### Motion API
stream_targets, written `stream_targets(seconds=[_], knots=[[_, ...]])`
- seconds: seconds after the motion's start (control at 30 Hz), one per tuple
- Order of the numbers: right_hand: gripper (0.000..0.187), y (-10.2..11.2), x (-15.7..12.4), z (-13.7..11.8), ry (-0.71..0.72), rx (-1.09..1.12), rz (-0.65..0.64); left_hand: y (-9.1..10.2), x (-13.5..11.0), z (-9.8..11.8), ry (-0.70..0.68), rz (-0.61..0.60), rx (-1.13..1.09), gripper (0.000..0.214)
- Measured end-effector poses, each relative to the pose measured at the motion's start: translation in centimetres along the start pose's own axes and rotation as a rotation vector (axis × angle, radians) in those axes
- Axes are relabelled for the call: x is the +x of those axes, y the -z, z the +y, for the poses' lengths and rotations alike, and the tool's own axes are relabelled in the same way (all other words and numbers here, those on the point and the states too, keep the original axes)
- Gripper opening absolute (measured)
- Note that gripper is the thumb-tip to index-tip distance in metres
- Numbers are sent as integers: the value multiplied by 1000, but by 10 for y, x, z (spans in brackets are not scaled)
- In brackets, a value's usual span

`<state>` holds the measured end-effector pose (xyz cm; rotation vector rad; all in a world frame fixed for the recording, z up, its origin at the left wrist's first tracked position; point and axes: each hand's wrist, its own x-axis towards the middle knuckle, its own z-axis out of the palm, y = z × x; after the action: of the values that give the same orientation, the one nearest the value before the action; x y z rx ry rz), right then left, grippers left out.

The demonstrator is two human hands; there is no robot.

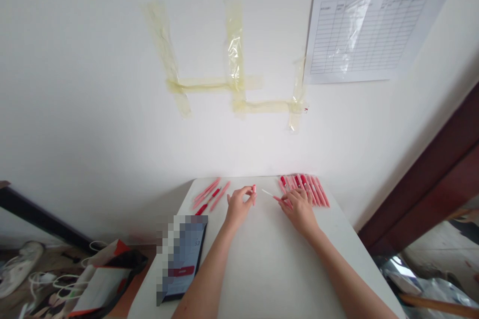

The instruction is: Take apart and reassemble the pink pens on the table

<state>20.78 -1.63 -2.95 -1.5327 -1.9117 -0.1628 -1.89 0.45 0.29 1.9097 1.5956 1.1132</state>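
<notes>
The pen cap [254, 189] is pinched in our left hand [237, 208] while we pinch the uncapped pen [270, 195] in our right hand [299, 209], just beside the pile of pens [310, 188].

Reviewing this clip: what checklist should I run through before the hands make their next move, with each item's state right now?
1. Left hand has a fingertip grip on the small pink cap: ok.
2. Right hand holds the pink pen, white tip toward the cap: ok.
3. Cap and pen tip are apart, nothing between them: ok.
4. Pen pile behind the right hand lies fully on the table: ok.
5. Smaller pen group lies clear of the left hand: ok.
6. Which way the cap's open end faces: cannot tell, too small.
</notes>
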Motion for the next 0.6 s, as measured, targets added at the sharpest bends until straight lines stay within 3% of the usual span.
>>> stream_targets(seconds=[0.23, 0.6], knots=[[23, 9, 3, 2, 21, 51, 74, -4, -4, -4, -70, -64, 215, 21], [16, 18, 5, 1, 45, 24, 89, -5, -4, -6, -102, -69, 229, 21]])
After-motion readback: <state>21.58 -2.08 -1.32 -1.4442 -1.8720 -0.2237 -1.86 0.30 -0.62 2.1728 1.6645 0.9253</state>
